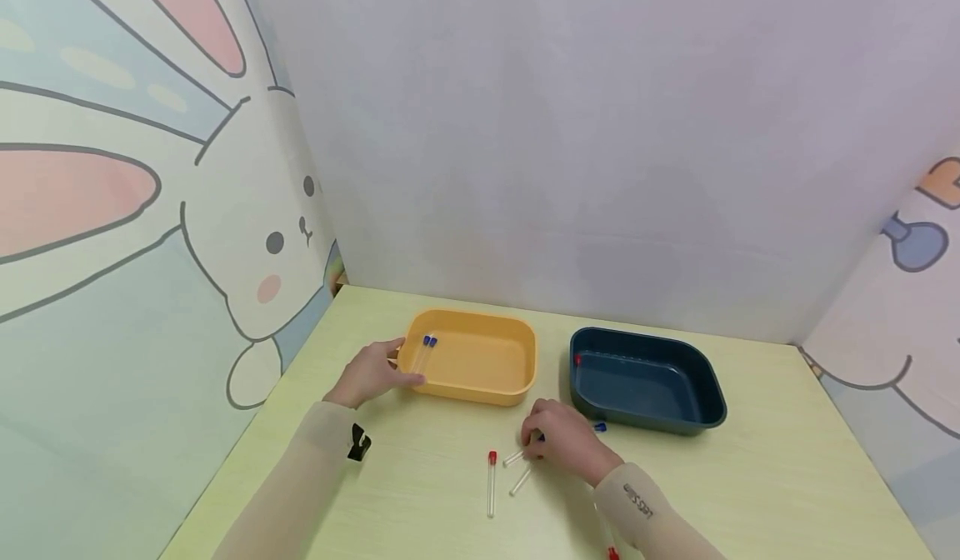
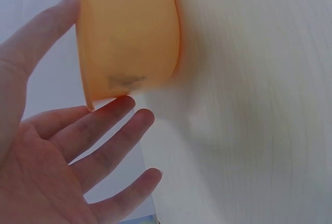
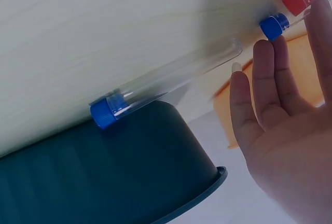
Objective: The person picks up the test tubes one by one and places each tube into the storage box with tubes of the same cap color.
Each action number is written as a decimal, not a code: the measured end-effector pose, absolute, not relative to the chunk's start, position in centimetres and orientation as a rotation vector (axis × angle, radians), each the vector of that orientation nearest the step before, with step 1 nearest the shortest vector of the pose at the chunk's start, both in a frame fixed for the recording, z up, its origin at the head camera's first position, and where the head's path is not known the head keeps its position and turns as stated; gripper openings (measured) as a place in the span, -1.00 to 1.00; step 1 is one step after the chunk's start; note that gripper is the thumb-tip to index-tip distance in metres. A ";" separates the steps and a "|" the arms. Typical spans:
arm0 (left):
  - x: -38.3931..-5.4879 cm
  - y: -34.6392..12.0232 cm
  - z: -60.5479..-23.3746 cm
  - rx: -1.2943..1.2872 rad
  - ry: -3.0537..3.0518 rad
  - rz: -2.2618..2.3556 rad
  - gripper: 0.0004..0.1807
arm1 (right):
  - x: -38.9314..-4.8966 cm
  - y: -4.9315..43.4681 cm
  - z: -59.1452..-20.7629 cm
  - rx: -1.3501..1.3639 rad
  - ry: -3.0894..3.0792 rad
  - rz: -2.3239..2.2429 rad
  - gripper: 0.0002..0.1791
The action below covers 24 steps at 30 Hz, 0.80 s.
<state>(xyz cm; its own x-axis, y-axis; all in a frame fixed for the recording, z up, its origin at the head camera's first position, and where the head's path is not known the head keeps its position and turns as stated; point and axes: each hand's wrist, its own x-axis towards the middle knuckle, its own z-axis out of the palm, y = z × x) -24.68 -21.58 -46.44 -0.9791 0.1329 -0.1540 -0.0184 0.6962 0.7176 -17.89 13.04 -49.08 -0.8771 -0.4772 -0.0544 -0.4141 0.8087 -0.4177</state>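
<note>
My left hand [image 1: 372, 374] rests on the left end of a yellow tray [image 1: 468, 392], its thumb on the front rim. In the left wrist view the other fingers [image 2: 107, 130] are spread, some touching the wall. Two blue-capped test tubes [image 1: 425, 354] lie in this tray. Right of it, my right hand [image 1: 566, 437] is low over the table and pinches a test tube by its blue cap [image 3: 274, 26]; the fingers partly hide the grip. Another clear tube [image 1: 519, 483] runs under that hand. A blue-capped tube [image 3: 171, 81] lies beside the dark blue tray [image 3: 119, 167].
The dark blue tray has a red cap [image 1: 577, 360] at its left inner wall. On the table lie a red-capped tube [image 1: 491, 485] and, near my right sleeve, another red cap [image 1: 613, 553]. A grey-white curtain [image 1: 562, 168] hangs behind the table.
</note>
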 end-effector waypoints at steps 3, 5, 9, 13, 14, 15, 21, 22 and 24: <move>-24.6 -21.6 -46.4 0.092 2.711 1.150 0.04 | -18.2 13.2 -49.2 -0.717 2.845 -0.606 -0.90; -24.6 -21.6 -46.4 0.094 2.710 1.152 0.03 | -18.3 13.3 -49.3 -0.734 2.862 -0.606 -0.90; -24.6 -21.6 -46.4 0.096 2.706 1.159 0.03 | -18.4 13.5 -49.4 -0.764 2.903 -0.605 -0.89; -24.6 -21.5 -46.4 0.103 2.709 1.158 0.03 | -18.3 13.5 -49.4 -0.793 2.936 -0.595 -0.90; -24.6 -21.5 -46.4 0.105 2.709 1.158 0.03 | -18.3 13.5 -49.4 -0.790 2.941 -0.591 -0.90; -24.7 -21.5 -46.4 0.105 2.710 1.156 0.03 | -18.3 13.5 -49.5 -0.784 2.942 -0.587 -0.90; -24.7 -21.6 -46.5 0.107 2.715 1.144 0.02 | -17.9 13.0 -49.1 -0.582 2.964 -0.531 -0.72; -24.7 -21.6 -46.5 0.109 2.716 1.143 0.02 | -17.8 12.8 -49.0 -0.526 2.972 -0.517 -0.65; -24.7 -21.6 -46.5 0.110 2.716 1.142 0.01 | -17.5 12.5 -48.7 -0.420 2.986 -0.502 -0.50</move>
<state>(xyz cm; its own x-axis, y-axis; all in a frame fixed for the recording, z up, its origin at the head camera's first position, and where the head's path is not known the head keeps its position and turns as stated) -24.72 -21.65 -46.45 -0.9787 0.1423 -0.1479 -0.0062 0.6999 0.7143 -17.49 12.46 -48.68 -0.9586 -0.2821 -0.0379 -0.2541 0.9083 -0.3322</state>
